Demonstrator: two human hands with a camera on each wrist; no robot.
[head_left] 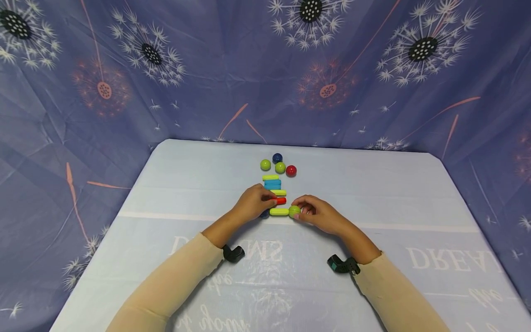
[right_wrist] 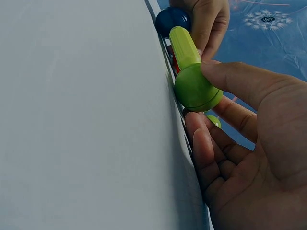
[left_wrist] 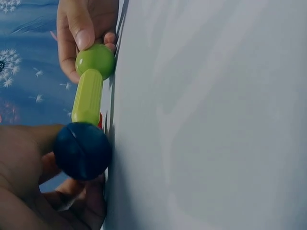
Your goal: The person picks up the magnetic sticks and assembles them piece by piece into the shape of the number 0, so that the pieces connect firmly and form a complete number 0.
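Yellow-green and ribbed, the short rod (head_left: 279, 211) lies on the pale tablecloth (head_left: 373, 193) with a ball at each end. The left hand (head_left: 253, 203) curls its fingers round the dark blue ball (left_wrist: 82, 150); the right hand (head_left: 317, 213) pinches the green ball (right_wrist: 196, 89) between thumb and fingers. Both joints look like bare contact, so a sideways twist or uneven lift could probably pop a ball off and send it rolling toward the loose balls (head_left: 279, 164) and stacked rods (head_left: 273, 184) just behind.
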